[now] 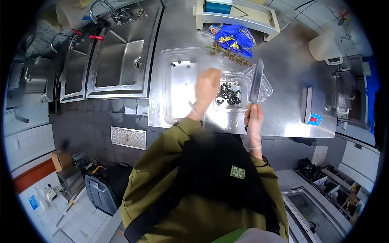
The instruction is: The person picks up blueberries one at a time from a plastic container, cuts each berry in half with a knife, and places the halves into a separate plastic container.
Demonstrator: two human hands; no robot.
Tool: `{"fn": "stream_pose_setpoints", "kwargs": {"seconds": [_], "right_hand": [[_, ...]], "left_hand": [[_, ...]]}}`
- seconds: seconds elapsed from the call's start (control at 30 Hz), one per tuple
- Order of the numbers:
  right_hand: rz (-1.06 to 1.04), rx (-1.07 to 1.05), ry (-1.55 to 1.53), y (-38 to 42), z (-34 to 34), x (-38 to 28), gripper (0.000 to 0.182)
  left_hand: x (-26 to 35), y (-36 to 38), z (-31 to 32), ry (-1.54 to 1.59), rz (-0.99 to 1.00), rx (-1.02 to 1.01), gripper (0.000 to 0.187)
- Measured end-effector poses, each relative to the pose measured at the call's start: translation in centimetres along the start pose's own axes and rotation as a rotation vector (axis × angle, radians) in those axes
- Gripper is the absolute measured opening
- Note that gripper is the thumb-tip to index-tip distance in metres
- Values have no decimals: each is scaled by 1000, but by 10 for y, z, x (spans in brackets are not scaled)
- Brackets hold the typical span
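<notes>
My right hand [254, 117], in a clear glove, grips the handle of a kitchen knife [256, 83]. Its broad blade points away from me, over the right side of a small clear container. My left hand [207, 87], also gloved, is closed between the two containers; whatever its fingers hold is hidden. Dark, grape-like fruit pieces [229, 94] lie in the small clear container [221, 107]. To the left is a larger clear plastic tray [172, 95] with a few dark round fruits [188, 63] near its far end. A bare branched fruit stem [231, 55] rests behind the small container.
A crumpled blue bag [239, 38] lies behind the stem, before a beige rack [243, 20]. A digital scale [310, 107] stands at right, with a white pitcher [324, 47] farther back. Steel sinks [117, 60] adjoin the steel table [279, 77] on the left.
</notes>
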State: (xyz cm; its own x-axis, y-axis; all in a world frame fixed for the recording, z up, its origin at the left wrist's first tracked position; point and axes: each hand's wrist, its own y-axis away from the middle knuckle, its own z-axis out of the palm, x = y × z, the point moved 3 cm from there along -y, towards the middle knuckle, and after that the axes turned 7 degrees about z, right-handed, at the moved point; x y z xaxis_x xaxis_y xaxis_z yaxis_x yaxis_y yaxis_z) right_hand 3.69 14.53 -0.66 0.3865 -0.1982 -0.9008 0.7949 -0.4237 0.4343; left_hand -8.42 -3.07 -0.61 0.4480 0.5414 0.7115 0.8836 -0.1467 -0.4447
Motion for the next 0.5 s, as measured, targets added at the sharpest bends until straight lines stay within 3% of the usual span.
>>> {"fn": "stream_pose_setpoints", "kwargs": {"seconds": [0.13, 0.27, 0.37, 0.47, 0.5], "right_hand": [[16, 5, 2, 5, -3, -5, 26], [19, -1, -14, 11, 4, -7, 26], [42, -6, 12, 15, 8, -11, 24], [68, -63, 53, 22, 9, -19, 19], [-36, -55, 147, 22, 10, -19, 19]], "left_hand": [[-93, -23, -27, -360, -186, 67, 16], [-139, -21, -7, -504, -239, -233, 15], [-160, -15, 6, -527, -159, -258, 18], [-136, -18, -12, -156, -246, -78, 18], [-117, -20, -21, 96, -352, -54, 18]]}}
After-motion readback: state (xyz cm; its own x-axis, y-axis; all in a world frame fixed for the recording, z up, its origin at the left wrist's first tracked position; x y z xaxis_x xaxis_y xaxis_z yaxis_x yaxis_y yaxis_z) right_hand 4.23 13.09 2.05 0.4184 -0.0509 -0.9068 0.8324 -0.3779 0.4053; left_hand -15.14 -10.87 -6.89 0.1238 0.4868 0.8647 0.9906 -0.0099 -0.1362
